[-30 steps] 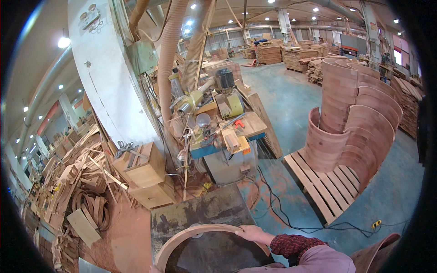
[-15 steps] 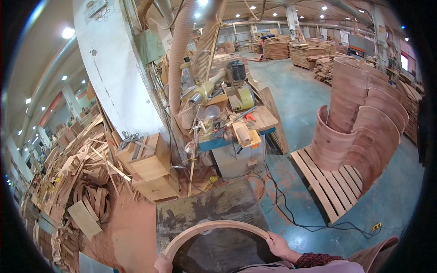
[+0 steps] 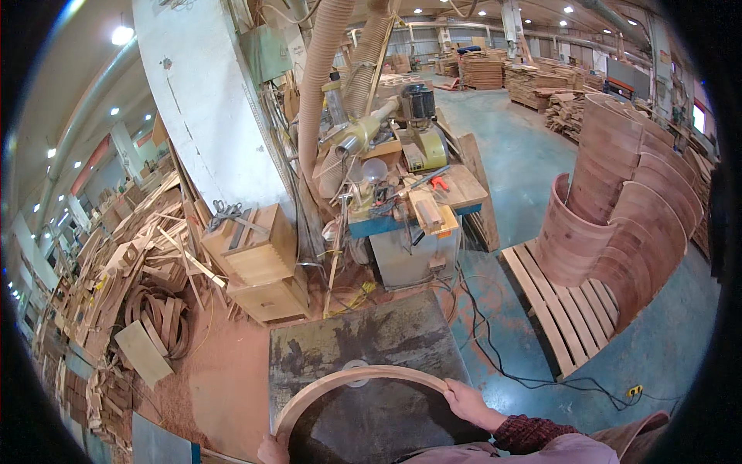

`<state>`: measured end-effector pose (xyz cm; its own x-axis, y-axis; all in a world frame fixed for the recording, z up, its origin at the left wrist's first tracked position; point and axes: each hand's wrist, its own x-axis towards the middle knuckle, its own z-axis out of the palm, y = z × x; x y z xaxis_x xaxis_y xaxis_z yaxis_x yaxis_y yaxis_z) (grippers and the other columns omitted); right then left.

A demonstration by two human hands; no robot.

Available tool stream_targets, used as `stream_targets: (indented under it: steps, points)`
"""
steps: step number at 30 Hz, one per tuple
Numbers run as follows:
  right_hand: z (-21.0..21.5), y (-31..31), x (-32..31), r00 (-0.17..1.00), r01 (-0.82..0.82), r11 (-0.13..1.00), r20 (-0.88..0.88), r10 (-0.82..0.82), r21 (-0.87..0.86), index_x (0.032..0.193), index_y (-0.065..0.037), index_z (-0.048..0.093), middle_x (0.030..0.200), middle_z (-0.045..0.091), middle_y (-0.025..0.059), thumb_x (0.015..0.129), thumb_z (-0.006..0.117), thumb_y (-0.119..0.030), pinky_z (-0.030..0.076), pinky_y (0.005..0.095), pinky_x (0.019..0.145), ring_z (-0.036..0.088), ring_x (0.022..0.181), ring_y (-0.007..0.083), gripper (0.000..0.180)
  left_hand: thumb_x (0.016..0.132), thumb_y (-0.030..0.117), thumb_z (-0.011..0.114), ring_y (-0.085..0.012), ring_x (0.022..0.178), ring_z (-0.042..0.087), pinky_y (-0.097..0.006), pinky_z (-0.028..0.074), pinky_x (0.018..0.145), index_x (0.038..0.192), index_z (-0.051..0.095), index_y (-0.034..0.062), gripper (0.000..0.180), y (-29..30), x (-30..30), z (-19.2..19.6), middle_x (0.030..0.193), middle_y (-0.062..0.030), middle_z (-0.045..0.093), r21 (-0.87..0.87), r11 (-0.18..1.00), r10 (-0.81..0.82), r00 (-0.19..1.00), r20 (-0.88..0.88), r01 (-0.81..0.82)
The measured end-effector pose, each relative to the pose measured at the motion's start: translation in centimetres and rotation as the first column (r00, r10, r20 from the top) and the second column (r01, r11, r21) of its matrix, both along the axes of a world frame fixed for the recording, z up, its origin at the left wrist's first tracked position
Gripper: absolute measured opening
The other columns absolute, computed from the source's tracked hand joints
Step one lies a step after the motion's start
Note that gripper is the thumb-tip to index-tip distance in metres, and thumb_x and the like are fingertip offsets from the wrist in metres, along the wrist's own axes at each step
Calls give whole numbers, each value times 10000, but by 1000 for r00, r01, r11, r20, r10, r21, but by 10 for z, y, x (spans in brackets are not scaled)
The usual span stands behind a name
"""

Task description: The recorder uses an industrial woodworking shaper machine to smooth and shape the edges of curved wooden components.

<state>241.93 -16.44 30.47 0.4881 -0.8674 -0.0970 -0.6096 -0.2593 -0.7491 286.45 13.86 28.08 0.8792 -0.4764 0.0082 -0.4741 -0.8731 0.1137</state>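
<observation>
A curved wooden strip (image 3: 352,380), bent in an arc, lies over a dark, stained metal work table (image 3: 363,336). My right hand (image 3: 466,402) grips its right end, with a dark red patterned cuff and a pink sleeve behind it. At the bottom edge of the picture my left hand (image 3: 272,448) holds the strip's left end and only its top shows. A small round insert (image 3: 355,363) sits in the table just past the arc.
Beyond the table stand a wooden box cabinet (image 3: 259,259), a cluttered workbench with a motor and dust hoses (image 3: 402,178), and a white pillar (image 3: 209,108). Scrap wood (image 3: 131,278) piles up on the left. Curved plywood shells (image 3: 618,209) stand on a pallet (image 3: 564,305) at right, cables across the floor.
The view has moved closer and lower toward the table. The curved strip has come forward on the table, and my right hand has slid along to its right end.
</observation>
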Motion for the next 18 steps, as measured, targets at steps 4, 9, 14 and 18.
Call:
stream_targets:
  steps: [4, 9, 14, 18]
  points:
    - [0, -9, 20, 997, -62, 998, -52, 63, 20, 1355, -52, 570, 1151, 684, 225, 1012, 535, -258, 518, 508, 912, 650, 1082, 433, 402, 954, 749, 467, -465, 896, 721, -560, 570, 789, 967, 730, 34, 762, 17, 0, 0, 895, -249, 739, 23, 997, 73, 997, 4, -73]
    - [2, -16, 51, 992, -126, 989, -25, 125, -77, 1342, -56, 585, 1174, 680, 225, 1013, 539, -275, 516, 512, 924, 647, 1097, 431, 397, 984, 667, 509, -453, 869, 726, -556, 578, 753, 977, 718, 32, 669, 48, 9, -7, 878, -250, 736, 38, 996, 83, 997, 8, -83]
    - [-6, -26, 91, 976, -206, 963, -107, 190, -172, 1334, -80, 604, 1223, 669, 201, 1008, 552, -302, 485, 546, 965, 615, 1184, 408, 398, 1027, 556, 517, -429, 878, 730, -511, 588, 732, 1037, 708, 15, 574, 69, 25, -13, 920, -262, 736, 51, 981, 187, 981, 48, -190]
    - [-24, -27, 126, 971, -232, 922, -135, 199, -311, 1335, -145, 630, 1297, 626, 147, 1002, 551, -367, 443, 611, 1003, 572, 1241, 365, 408, 1000, 505, 565, -431, 929, 715, -544, 557, 795, 1057, 666, 40, 479, 86, 34, -13, 963, -234, 737, 179, 929, 332, 943, -10, -325]
